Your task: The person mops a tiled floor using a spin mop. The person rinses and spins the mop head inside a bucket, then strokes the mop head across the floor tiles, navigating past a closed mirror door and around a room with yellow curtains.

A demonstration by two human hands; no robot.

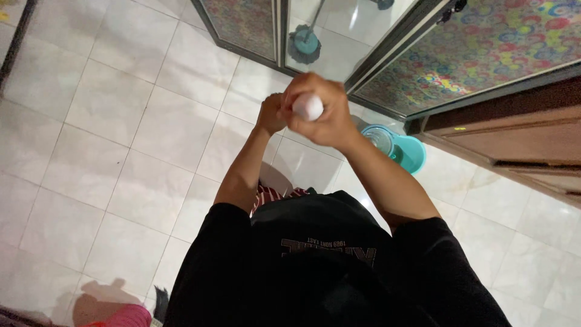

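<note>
White tiled floor (109, 121) fills the room. Above it, the right hand (321, 115) is closed tight around the top of a white round pole handle (308, 107), and the left hand (272, 113) grips just behind it. Beyond the door frame lies a teal round mop head (304, 43); a teal plastic bucket (399, 148) stands near a brown wooden cabinet (514, 139).

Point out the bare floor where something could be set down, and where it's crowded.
Free: the white tiled floor left of the left hand, up to the dark strip at the left edge. Tiles lower right, below the wooden cabinet, are also bare. Crowded: around the teal bucket by the patterned doors, and where both hands grip the mop handle.
</note>
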